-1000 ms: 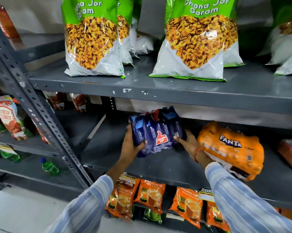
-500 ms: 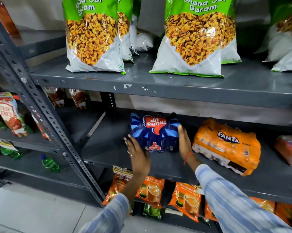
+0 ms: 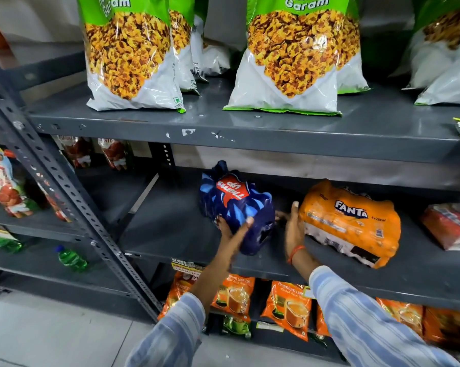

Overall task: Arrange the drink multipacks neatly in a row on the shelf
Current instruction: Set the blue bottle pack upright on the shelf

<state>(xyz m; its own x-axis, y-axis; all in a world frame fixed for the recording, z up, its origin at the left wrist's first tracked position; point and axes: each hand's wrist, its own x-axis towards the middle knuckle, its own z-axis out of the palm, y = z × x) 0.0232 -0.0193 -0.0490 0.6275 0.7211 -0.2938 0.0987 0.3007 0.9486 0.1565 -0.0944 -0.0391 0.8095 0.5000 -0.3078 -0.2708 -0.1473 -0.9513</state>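
A blue Thums Up multipack (image 3: 237, 205) stands tilted on the middle grey shelf (image 3: 168, 229), its logo upside down. My left hand (image 3: 233, 233) grips its lower front, fingers spread on the wrap. To its right an orange Fanta multipack (image 3: 350, 223) lies on its side, angled toward the shelf's front edge. My right hand (image 3: 292, 227) is in the gap between the two packs, fingers apart, thumb touching the Fanta pack's left end. A red multipack (image 3: 451, 226) lies at the far right, partly cut off.
The shelf above (image 3: 250, 133) hangs low over the packs and carries large green-and-white snack bags (image 3: 128, 56). Orange tea packets (image 3: 287, 308) fill the shelf below. A slotted upright post (image 3: 65, 186) stands at the left, with sauce pouches (image 3: 1, 181) and a green bottle (image 3: 71, 258) beyond it.
The blue pack went from held up in both hands to standing on the shelf. My left hand has come back onto its front. My right hand shifted from its side toward the Fanta pack.
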